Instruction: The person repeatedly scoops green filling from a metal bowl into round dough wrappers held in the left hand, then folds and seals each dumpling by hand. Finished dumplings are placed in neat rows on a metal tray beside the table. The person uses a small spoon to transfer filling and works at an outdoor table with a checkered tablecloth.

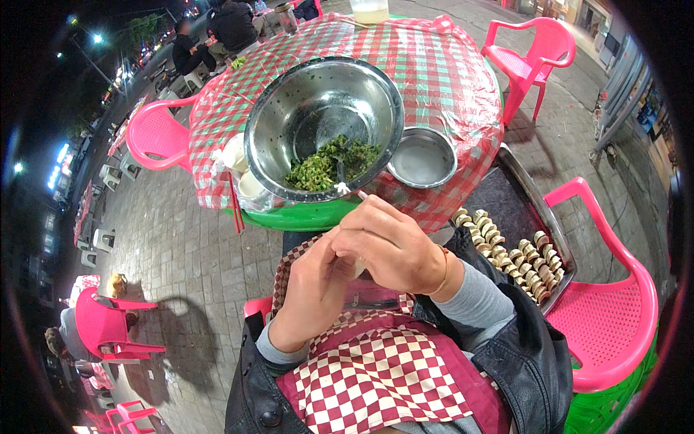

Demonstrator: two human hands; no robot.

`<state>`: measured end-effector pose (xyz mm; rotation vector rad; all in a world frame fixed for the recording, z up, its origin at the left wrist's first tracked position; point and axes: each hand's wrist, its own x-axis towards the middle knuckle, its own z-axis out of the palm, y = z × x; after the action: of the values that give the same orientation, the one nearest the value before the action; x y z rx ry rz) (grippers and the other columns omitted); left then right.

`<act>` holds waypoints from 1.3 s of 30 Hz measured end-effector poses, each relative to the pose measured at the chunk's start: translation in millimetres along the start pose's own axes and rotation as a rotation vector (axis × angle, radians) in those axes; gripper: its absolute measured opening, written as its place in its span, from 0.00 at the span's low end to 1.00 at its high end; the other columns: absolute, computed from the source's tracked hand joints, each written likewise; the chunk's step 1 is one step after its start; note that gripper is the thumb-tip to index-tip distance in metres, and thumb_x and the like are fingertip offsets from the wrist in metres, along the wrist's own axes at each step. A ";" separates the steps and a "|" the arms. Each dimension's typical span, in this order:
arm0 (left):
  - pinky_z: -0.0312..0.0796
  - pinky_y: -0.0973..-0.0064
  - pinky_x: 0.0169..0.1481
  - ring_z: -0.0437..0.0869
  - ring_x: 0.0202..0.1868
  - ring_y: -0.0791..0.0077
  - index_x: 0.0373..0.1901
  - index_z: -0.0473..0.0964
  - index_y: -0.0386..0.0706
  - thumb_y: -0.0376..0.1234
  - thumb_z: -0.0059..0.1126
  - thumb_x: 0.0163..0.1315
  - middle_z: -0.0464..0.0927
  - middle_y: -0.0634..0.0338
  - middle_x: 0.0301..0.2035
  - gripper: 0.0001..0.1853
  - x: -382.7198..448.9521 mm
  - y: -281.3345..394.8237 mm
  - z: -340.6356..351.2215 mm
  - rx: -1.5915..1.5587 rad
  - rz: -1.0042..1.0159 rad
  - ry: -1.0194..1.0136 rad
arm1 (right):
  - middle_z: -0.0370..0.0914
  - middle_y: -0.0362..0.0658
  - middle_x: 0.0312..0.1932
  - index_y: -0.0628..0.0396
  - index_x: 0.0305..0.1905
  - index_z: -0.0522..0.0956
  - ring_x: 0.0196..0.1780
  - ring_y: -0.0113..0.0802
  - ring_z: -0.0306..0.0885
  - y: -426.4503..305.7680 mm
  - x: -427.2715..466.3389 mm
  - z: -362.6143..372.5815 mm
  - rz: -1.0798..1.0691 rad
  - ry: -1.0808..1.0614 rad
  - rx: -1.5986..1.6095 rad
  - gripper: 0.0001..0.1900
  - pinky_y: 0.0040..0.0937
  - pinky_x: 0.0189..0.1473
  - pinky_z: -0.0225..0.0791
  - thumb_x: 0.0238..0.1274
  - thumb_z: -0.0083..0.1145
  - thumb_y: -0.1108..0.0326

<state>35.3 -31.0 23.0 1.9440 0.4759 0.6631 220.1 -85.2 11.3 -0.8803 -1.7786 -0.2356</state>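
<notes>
My left hand [321,290] and my right hand [398,247] meet in front of my apron, fingers curled together. Between them shows a sliver of pale dough [359,268]; the fingers hide most of it. Just beyond is a large steel bowl [352,103], tilted towards me, with chopped green filling [320,165] at its near side. A spoon [340,169] stands in the filling, its handle by the rim. White rounds that look like dough wrappers [250,184] lie in plastic at the bowl's left. On the right stands a smaller steel bowl [423,158] with a pale content.
Rows of folded dumplings [528,266] sit on a metal tray [509,190] at my right, beside a pink plastic chair [607,320]. Red chopsticks [236,203] overhang the round table's checked plastic cover [434,76]. A clear container [370,12] stands at the far edge. People sit beyond.
</notes>
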 end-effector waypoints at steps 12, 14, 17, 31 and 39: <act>0.68 0.85 0.46 0.74 0.43 0.87 0.61 0.76 0.33 0.27 0.52 0.83 0.79 0.66 0.46 0.11 -2.2 -0.1 2.0 -0.171 -0.078 0.022 | 0.77 0.49 0.44 0.63 0.47 0.81 0.44 0.47 0.77 0.3 -0.4 2.1 0.010 -0.016 0.008 0.13 0.39 0.46 0.76 0.59 0.61 0.71; 0.68 0.85 0.47 0.74 0.44 0.87 0.61 0.76 0.33 0.27 0.52 0.83 0.80 0.65 0.47 0.12 -2.5 -2.2 2.2 -0.233 -0.048 0.045 | 0.77 0.49 0.43 0.63 0.47 0.80 0.44 0.47 0.77 -0.4 -0.8 2.3 0.038 -0.023 0.017 0.12 0.39 0.46 0.76 0.59 0.61 0.71; 0.69 0.84 0.49 0.75 0.46 0.86 0.63 0.76 0.32 0.27 0.52 0.82 0.80 0.64 0.48 0.14 -3.2 -3.8 2.0 -0.119 -0.014 0.004 | 0.77 0.49 0.43 0.62 0.46 0.80 0.44 0.47 0.78 -1.8 -0.5 3.1 0.077 -0.033 0.013 0.11 0.39 0.45 0.76 0.58 0.62 0.72; 0.79 0.64 0.61 0.89 0.58 0.52 0.69 0.74 0.32 0.23 0.59 0.70 0.84 0.40 0.57 0.25 -0.5 -8.5 15.0 0.046 0.059 0.200 | 0.82 0.50 0.39 0.59 0.45 0.82 0.43 0.51 0.83 -15.0 1.4 3.7 0.308 0.033 -0.101 0.13 0.44 0.46 0.80 0.57 0.66 0.84; 0.76 0.62 0.69 0.85 0.66 0.52 0.72 0.71 0.31 0.25 0.60 0.72 0.82 0.38 0.62 0.27 1.7 -24.9 28.1 -0.107 0.179 0.328 | 0.77 0.51 0.41 0.62 0.45 0.76 0.43 0.49 0.77 -20.6 -0.8 3.7 0.433 -0.060 -0.117 0.05 0.41 0.48 0.74 0.69 0.61 0.80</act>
<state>53.3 -38.5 -9.1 1.7964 0.4590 1.1099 203.9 -98.1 14.3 -1.3417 -1.5934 -0.0312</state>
